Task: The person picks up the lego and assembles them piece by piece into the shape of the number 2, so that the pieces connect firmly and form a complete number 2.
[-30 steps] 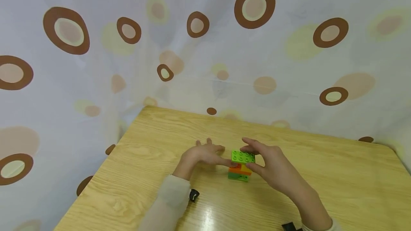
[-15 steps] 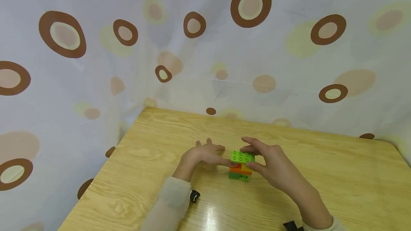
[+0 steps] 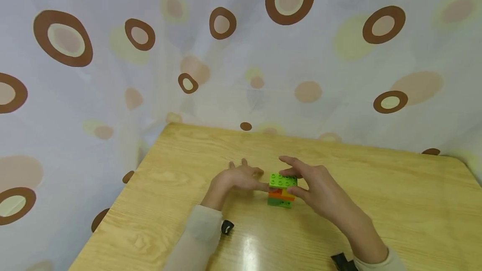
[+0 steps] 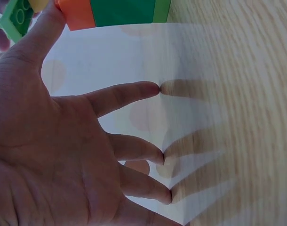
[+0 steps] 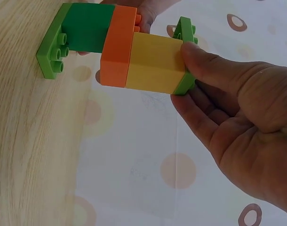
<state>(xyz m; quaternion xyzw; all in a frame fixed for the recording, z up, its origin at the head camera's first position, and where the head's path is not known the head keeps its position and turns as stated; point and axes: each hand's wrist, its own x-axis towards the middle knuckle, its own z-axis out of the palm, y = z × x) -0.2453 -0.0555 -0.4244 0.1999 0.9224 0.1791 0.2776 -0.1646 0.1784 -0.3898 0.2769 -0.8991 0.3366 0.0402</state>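
Note:
A small tower of toy building bricks stands upright on the wooden table. From the bottom it has a flat light green brick (image 5: 48, 54), a dark green block (image 5: 89, 27), an orange brick (image 5: 116, 56), a yellow block (image 5: 155, 63) and a light green brick (image 3: 278, 181) on top. My right hand (image 3: 320, 187) pinches that top brick between thumb and fingers, the thumb at its near edge. My left hand (image 3: 241, 177) is spread beside the tower, fingertips on the table. Its thumb reaches to the orange brick, under the overhang of the top one.
The wooden table (image 3: 180, 158) runs back to a white curtain (image 3: 241, 62) with brown and beige circles. Black straps (image 3: 227, 227) show near both wrists, by the sleeves.
The head view has shifted a little, so the scene sits slightly higher in it. Both hands and the brick tower keep their places relative to each other.

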